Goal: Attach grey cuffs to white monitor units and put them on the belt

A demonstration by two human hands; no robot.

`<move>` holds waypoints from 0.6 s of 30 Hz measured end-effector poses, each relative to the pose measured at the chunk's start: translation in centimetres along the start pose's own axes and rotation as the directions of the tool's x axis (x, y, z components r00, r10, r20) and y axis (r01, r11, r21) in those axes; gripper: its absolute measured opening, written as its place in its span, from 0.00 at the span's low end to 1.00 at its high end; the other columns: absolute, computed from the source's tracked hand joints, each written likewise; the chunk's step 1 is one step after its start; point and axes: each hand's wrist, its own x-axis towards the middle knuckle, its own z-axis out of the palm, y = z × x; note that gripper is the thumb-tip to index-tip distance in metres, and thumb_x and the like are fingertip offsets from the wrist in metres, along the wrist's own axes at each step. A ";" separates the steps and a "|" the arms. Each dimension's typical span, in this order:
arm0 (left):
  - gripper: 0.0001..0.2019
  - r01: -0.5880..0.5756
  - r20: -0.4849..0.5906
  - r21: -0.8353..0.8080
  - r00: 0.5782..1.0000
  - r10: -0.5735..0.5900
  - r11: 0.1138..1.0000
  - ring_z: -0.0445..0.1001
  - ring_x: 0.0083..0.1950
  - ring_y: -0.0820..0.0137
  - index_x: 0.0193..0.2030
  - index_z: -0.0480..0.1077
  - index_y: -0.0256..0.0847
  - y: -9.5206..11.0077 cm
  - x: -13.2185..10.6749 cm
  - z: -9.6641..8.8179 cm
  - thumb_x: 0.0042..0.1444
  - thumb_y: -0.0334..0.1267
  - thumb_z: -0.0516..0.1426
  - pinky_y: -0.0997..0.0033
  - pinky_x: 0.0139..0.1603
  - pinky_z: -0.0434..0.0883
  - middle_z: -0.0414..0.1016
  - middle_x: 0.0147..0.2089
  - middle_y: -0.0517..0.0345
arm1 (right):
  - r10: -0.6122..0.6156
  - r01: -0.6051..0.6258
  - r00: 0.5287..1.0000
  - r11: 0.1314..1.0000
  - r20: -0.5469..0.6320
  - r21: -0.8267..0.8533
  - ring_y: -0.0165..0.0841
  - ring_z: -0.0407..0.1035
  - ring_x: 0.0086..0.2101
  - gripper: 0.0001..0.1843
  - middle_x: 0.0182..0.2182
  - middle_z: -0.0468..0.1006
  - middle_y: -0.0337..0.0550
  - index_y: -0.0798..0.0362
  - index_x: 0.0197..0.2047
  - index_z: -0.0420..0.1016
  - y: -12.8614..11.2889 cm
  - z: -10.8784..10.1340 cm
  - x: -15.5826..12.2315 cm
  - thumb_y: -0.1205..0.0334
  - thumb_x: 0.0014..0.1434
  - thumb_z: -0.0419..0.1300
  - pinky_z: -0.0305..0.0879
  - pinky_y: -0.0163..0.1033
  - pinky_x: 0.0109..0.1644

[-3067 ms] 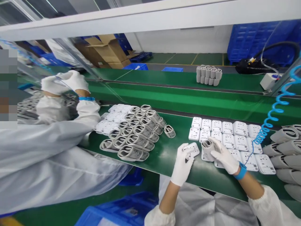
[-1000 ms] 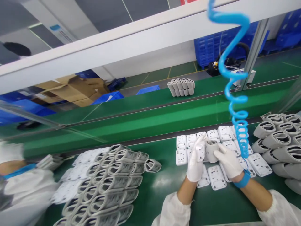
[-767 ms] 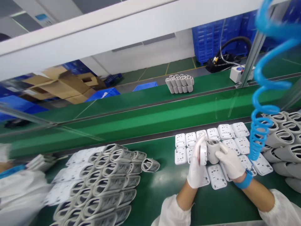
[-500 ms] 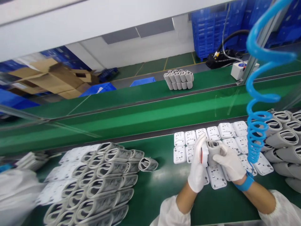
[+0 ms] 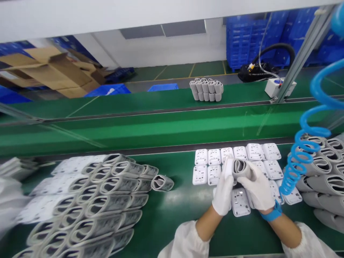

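Observation:
Both my hands wear white gloves and meet above the green bench (image 5: 185,200). My left hand (image 5: 223,190) is closed on a flat white device (image 5: 229,167) held on edge. My right hand (image 5: 258,188) is closed around a rolled grey cuff (image 5: 241,169), pressed against that device. Below and around them lie rows of white devices (image 5: 243,154), face up. A blue strap (image 5: 271,214) circles my right wrist.
A big heap of rolled grey cuffs (image 5: 107,193) fills the bench's left, with one loose cuff (image 5: 162,182) beside it. More cuffs (image 5: 325,172) pile at the right, behind a blue coiled hose (image 5: 303,143). A bundle of cuffs (image 5: 206,89) stands on the far belt.
The view has tilted down and left. My hands have stayed together, turning the cuff and device so the cuff's open end faces up. The co-worker's sleeve has slid almost out at the left.

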 end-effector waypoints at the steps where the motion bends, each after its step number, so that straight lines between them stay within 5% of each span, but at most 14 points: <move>1: 0.33 0.004 0.000 -0.032 1.000 -0.004 0.999 0.49 0.85 0.50 0.81 0.60 0.45 0.0 0.3 0.1 0.75 0.57 0.49 0.52 0.86 0.49 0.59 0.82 0.48 | -0.043 0.043 0.999 0.996 0.003 -0.072 0.53 0.73 0.63 0.31 0.63 0.80 0.50 0.46 0.64 0.79 0.1 -0.3 0.1 0.47 0.61 0.74 0.71 0.60 0.69; 5: 0.30 -0.025 -0.012 -0.127 1.000 0.023 0.992 0.63 0.80 0.48 0.74 0.70 0.42 0.0 1.6 0.5 0.74 0.57 0.53 0.48 0.83 0.59 0.71 0.75 0.45 | -0.182 0.191 0.981 0.953 0.061 -0.237 0.55 0.60 0.73 0.32 0.75 0.65 0.51 0.46 0.68 0.77 0.5 -1.3 0.3 0.49 0.64 0.72 0.60 0.62 0.77; 10: 0.28 -0.036 0.067 -0.303 0.996 0.059 0.952 0.73 0.72 0.49 0.69 0.74 0.39 1.0 2.7 0.3 0.73 0.56 0.55 0.46 0.78 0.65 0.75 0.70 0.42 | -0.261 0.283 0.958 0.921 0.116 -0.269 0.53 0.56 0.75 0.25 0.76 0.62 0.49 0.44 0.64 0.79 0.4 -1.5 0.3 0.52 0.66 0.71 0.56 0.64 0.78; 18: 0.21 0.113 0.250 -0.223 0.967 -0.056 0.968 0.78 0.65 0.54 0.60 0.81 0.40 2.9 3.7 -0.9 0.61 0.36 0.60 0.53 0.70 0.73 0.82 0.61 0.50 | -0.307 0.377 0.914 0.884 0.265 -0.276 0.56 0.54 0.75 0.21 0.78 0.58 0.50 0.44 0.60 0.80 0.7 -3.7 1.0 0.50 0.66 0.71 0.54 0.68 0.77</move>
